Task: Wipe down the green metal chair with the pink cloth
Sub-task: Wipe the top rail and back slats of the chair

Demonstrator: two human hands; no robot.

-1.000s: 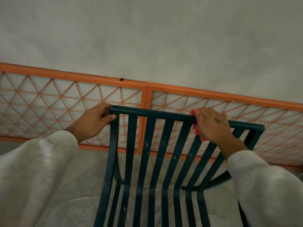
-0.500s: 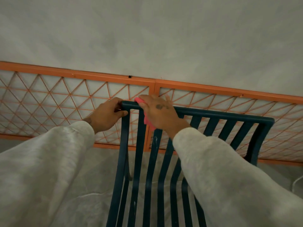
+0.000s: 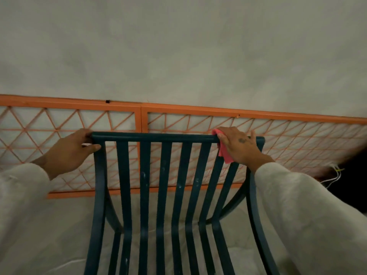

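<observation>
The green metal chair (image 3: 155,138) fills the lower middle of the head view, its slatted back facing me and its top rail running left to right. My left hand (image 3: 68,150) grips the top rail's left corner. My right hand (image 3: 239,146) presses the pink cloth (image 3: 223,153) onto the right end of the top rail; the cloth hangs down below my palm and is mostly hidden under the hand. Pale smudges show on several slats.
An orange lattice panel (image 3: 143,110) leans along the grey wall right behind the chair. White wires (image 3: 331,178) lie at the right by a dark corner. Pale sheeting (image 3: 59,225) covers the floor under the chair.
My right hand slid the pink cloth along the top rail from beside my left hand to the right end. The left hand kept its grip on the left corner.
</observation>
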